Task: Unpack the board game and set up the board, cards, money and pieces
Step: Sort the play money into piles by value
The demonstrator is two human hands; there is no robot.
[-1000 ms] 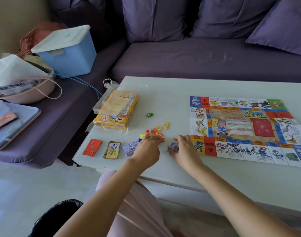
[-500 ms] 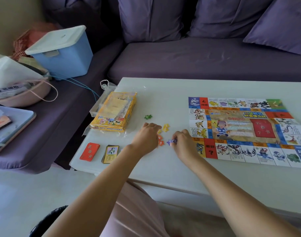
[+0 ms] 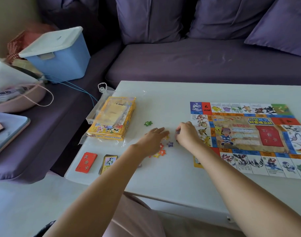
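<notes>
While the paper game board (image 3: 249, 134) lies flat on the right of the white counter (image 3: 163, 103), probably thin and easily creased if lifted by one corner, the yellow game box (image 3: 112, 118) sits at the left edge, with a red card deck (image 3: 86, 162) and a picture card deck (image 3: 108, 162) in front of it. Between box and board lie star tokens (image 3: 161, 152), seemingly light, hard plastic and best pinched by their points. The left hand (image 3: 153, 141) spreads straight-fingered over them; the right hand (image 3: 187, 132) curls, apparently pinching one.
</notes>
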